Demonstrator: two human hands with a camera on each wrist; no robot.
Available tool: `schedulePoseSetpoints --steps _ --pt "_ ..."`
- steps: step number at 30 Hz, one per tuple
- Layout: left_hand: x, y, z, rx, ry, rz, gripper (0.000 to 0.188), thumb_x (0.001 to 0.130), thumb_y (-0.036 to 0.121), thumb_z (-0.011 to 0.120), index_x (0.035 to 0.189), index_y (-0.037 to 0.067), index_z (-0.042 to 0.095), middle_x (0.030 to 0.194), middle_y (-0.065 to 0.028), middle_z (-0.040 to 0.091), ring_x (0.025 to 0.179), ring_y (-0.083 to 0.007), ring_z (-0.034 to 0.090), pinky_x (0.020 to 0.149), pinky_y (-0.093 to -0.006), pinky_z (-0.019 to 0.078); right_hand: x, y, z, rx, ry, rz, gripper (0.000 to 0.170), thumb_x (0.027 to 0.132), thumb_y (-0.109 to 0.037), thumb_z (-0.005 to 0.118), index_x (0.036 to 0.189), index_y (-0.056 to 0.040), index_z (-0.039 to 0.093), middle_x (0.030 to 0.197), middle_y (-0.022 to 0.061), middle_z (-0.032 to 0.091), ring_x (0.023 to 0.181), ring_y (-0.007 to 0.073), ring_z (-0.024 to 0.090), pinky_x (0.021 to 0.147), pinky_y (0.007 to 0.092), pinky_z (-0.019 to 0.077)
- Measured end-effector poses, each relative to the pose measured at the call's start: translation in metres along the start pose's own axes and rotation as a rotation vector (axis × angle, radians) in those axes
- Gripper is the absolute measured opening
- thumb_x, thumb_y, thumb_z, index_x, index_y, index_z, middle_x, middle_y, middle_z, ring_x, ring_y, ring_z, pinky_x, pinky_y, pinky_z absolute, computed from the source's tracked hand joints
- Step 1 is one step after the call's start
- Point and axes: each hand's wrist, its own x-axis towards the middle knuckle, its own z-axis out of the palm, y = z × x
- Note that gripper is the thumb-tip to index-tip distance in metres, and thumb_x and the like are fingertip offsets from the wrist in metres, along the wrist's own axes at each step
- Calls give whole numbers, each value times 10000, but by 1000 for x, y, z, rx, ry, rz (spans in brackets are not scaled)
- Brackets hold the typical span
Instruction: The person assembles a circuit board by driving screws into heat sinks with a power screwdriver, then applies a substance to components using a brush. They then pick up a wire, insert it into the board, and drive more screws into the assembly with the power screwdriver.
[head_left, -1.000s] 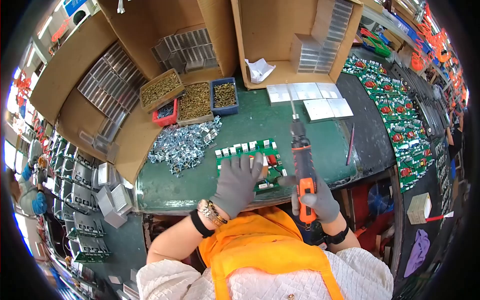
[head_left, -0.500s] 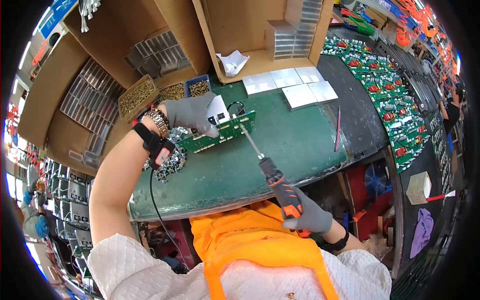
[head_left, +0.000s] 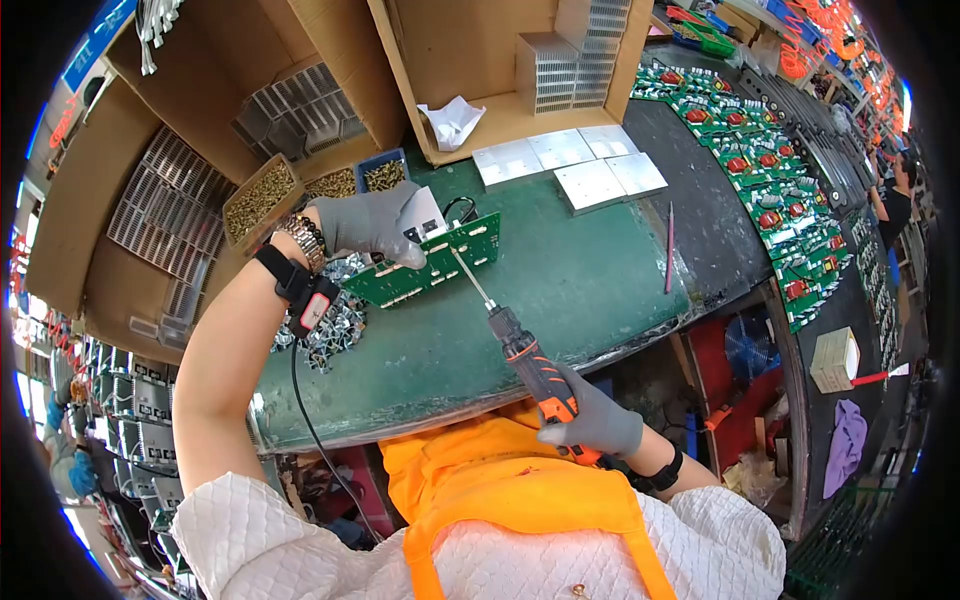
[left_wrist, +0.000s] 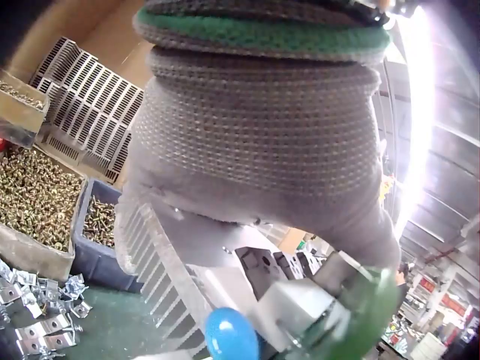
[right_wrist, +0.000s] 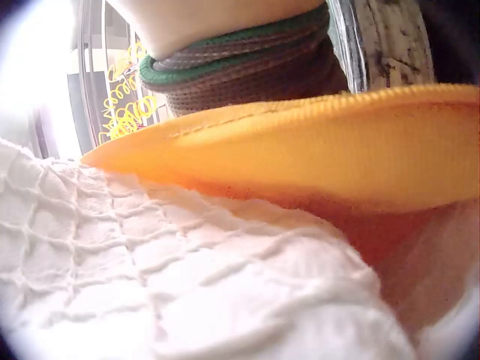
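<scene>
My gloved left hand (head_left: 370,222) grips a green circuit board (head_left: 478,243) tilted up on edge, its underside facing me. Behind the board, a silver finned heat sink (left_wrist: 161,270) is held along with it in the left wrist view, beside a blue round component (left_wrist: 231,334). In my gloved right hand (head_left: 598,420) is an orange-and-black electric screwdriver (head_left: 535,372), its long bit slanting up to the board's underside. The right wrist view shows only the glove's cuff (right_wrist: 247,75), orange apron (right_wrist: 315,154) and white sleeve; the fingers are hidden there.
Loose metal clips (head_left: 325,330) lie below the board. Screw bins (head_left: 262,200) stand behind the left hand, cardboard boxes (head_left: 385,70) behind them. Flat aluminium heat sinks (head_left: 590,185) and a pen (head_left: 670,250) lie to the right, with rows of circuit boards (head_left: 765,190) further right.
The board, flat under my left hand a second ago, is now lifted left, tilted on edge and gripped with a heat sink. The screwdriver has swung left, its bit now at the board.
</scene>
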Motion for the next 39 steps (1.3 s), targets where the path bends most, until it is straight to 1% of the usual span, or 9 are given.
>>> schedulePoseSetpoints --steps 8,15,17,20,23,31,33,36,39 --pt "-2 3 0 -11 -7 20 714 658 290 789 1206 4 431 971 -129 594 849 -186 594 717 -321 494 -8 -12 23 410 -192 85 562 786 -111 688 1262 -79 390 826 43 557 641 129 571 565 279 473" --pt "-3 2 -1 15 13 -3 828 644 362 816 1271 0 413 1008 -141 600 899 -217 593 796 -342 485 -9 -12 32 474 -206 121 684 732 -162 712 1320 -150 363 848 38 551 628 136 566 554 275 458" --pt "-5 2 -1 24 19 -22 843 640 371 820 1276 -1 410 1018 -140 599 913 -219 589 809 -345 482 -9 -13 36 428 -161 78 401 797 -180 694 1110 -70 469 738 39 550 592 126 564 534 264 463" --pt "-2 -4 1 9 31 29 850 634 379 820 1275 -1 411 1019 -135 596 921 -217 583 804 -344 483 -8 -12 37 489 -182 60 339 806 -192 695 1050 -69 495 717 40 545 577 126 559 522 258 458" --pt "-1 -5 2 -56 20 35 858 626 383 823 1270 -5 411 1011 -132 593 914 -210 581 772 -334 491 -7 -10 36 442 -173 154 617 773 -188 700 1296 -149 375 855 36 546 625 135 576 548 262 466" --pt "-17 8 11 -103 15 -33 707 675 296 813 1195 2 434 898 -101 613 786 -151 611 581 -278 511 -17 -4 17 482 -230 106 693 715 -218 761 1282 -122 375 839 42 540 616 133 565 536 258 464" --pt "-20 2 15 -146 -77 -33 922 658 403 852 1282 -48 344 1061 -155 593 876 -208 639 614 -329 583 -26 -5 6 465 -257 50 713 695 -209 774 1279 -112 376 829 43 541 608 135 561 531 260 466" --pt "-44 17 28 -140 13 -14 873 652 381 842 1261 -49 388 1012 -145 622 791 -170 651 569 -301 562 -30 -8 -6 312 -80 -14 822 704 -30 707 1399 -44 268 800 58 582 608 152 588 555 294 510" --pt "-58 38 46 13 120 -36 864 640 377 842 1254 -61 422 1008 -160 626 801 -182 661 576 -302 554 -5 -46 -5 153 87 -108 746 649 -68 717 1302 -75 355 836 78 586 587 180 613 527 309 521"
